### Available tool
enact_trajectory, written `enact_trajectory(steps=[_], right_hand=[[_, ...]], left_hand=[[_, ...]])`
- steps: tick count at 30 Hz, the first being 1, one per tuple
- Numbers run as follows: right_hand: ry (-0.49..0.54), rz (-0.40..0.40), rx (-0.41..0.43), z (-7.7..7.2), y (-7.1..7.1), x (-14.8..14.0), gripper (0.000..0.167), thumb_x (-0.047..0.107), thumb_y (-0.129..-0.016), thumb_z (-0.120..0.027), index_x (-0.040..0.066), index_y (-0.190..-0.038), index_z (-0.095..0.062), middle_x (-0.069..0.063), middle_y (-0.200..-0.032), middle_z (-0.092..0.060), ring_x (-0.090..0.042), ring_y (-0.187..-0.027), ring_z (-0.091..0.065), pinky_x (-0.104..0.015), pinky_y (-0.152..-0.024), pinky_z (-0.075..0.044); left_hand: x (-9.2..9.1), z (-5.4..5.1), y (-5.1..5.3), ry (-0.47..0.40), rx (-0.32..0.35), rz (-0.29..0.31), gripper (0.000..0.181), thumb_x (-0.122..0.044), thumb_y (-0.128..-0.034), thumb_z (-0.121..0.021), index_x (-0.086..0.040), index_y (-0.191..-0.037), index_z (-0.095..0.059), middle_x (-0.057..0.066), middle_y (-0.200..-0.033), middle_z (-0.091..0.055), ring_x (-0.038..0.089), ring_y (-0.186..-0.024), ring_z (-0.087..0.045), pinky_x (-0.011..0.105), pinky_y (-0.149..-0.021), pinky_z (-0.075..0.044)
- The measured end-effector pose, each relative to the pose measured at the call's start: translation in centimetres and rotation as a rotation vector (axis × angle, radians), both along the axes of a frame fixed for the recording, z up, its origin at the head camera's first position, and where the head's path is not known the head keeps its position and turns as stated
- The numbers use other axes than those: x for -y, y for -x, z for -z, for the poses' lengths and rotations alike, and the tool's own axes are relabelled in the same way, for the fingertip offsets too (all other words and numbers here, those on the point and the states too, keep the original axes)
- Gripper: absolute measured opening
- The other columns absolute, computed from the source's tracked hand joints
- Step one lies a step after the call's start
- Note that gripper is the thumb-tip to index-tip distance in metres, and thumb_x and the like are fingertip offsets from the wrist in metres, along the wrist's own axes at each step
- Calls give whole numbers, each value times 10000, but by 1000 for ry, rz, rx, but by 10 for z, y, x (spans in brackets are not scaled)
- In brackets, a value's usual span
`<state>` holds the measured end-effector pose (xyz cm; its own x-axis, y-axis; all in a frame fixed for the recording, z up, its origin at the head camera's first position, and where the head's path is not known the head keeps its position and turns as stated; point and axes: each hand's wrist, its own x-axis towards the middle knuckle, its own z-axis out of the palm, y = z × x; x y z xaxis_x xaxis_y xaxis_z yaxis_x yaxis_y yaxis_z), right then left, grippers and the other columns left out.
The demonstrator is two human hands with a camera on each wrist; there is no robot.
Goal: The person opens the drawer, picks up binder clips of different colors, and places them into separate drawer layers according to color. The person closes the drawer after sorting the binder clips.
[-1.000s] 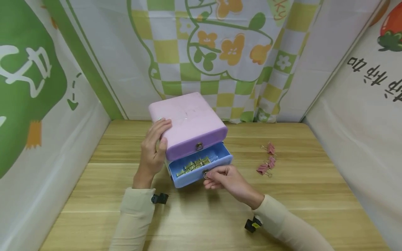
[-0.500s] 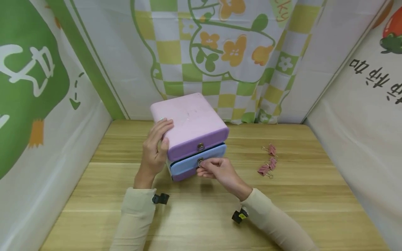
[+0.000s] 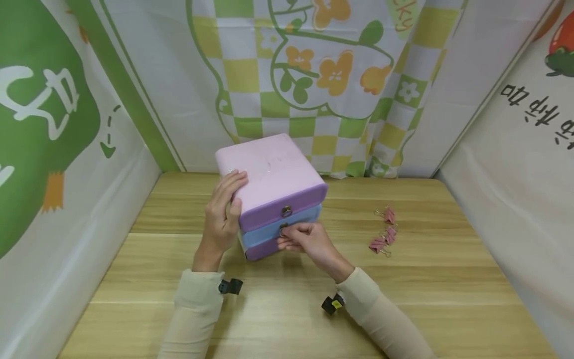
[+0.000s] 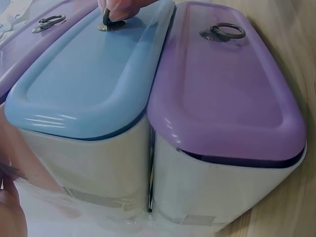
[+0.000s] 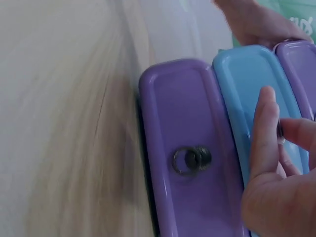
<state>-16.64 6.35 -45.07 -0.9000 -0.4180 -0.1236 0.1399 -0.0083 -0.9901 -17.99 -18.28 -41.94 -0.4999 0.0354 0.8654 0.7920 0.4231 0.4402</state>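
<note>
Right hand [image 3: 310,243] is pinching the ring pull [image 4: 106,18] on the blue drawer [image 4: 79,74], closed just behind that grip. Left hand [image 3: 219,217] rests, fingers fairly straight, on the pink cabinet [image 3: 274,172] up-left; binder clips [image 3: 390,235] off right.

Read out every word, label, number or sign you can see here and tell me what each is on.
"cky", red, on the checked cloth, running off the top edge.
Right wall: black slanted characters, partly cut off; I can't read them for certain.
Green patch, left wall: white characters, cut off, unreadable.
Yellow label on the right wrist's camera: too small.
Drawer fronts: no text visible.
</note>
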Motion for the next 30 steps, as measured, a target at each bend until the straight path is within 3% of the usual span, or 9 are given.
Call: enact_trajectory(steps=[5,10,12,17,20,23,26,30], right_hand=[[-49,-42,-25,2,6,-10,342,204,-1008,-708,-77,-1202,-733,-197,-1047,-808,-306,-959,-812,-583,-1017,-597],[-123,-111,-61,4,10,-24,329,173,-1004,-712,-84,-1209,-730,-272,-1102,-781,-496,-1077,-743,-580,-1003,-614],[-163,-123,-98,5,11,-28,309,158,-996,-718,-75,-1196,-740,-273,-1114,-778,-489,-1058,-751,-548,-976,-638],[-357,-123,-254,12,14,-28,203,149,-955,-757,-15,-1068,-798,-176,-1000,-811,-288,-880,-805,-384,-822,-696],[-459,-112,-309,14,15,-26,158,154,-943,-771,20,-1015,-811,-121,-956,-813,-186,-816,-785,-302,-748,-682],[-499,-109,-331,15,15,-25,143,146,-944,-769,26,-1007,-811,-111,-969,-814,-142,-798,-768,-261,-719,-663],[-493,-112,-347,18,17,-24,126,131,-939,-771,28,-1003,-810,-123,-995,-811,-134,-813,-760,-258,-743,-663],[-471,-123,-378,23,18,-21,102,86,-921,-776,12,-985,-804,-145,-1052,-787,-158,-870,-752,-262,-807,-661]], left_hand=[[1,-1,-2,50,10,-31,514,-127,-1006,-370,-1,-1442,-610,163,-1563,-569,373,-1537,-435,471,-1349,-289],[4,0,-3,56,45,-52,517,-81,-1027,-362,6,-1506,-539,174,-1620,-501,364,-1577,-373,467,-1366,-249],[6,0,-3,33,59,-52,524,-69,-1022,-371,11,-1518,-521,179,-1630,-485,368,-1581,-362,463,-1367,-247],[15,0,-9,10,122,-84,559,-76,-1009,-400,3,-1558,-468,189,-1664,-429,391,-1585,-343,464,-1369,-239],[23,2,-17,37,248,-138,607,-34,-1001,-452,-22,-1605,-396,161,-1708,-360,375,-1609,-297,517,-1367,-224],[33,4,-28,77,446,-159,756,31,-955,-503,-79,-1668,-276,124,-1757,-255,360,-1636,-226,604,-1353,-196],[42,7,-38,130,630,-124,951,48,-868,-565,-132,-1704,-150,120,-1783,-155,396,-1644,-163,686,-1325,-175],[41,15,-48,240,739,-50,1153,-61,-800,-684,-157,-1711,14,150,-1793,-29,445,-1646,-83,764,-1284,-151]])
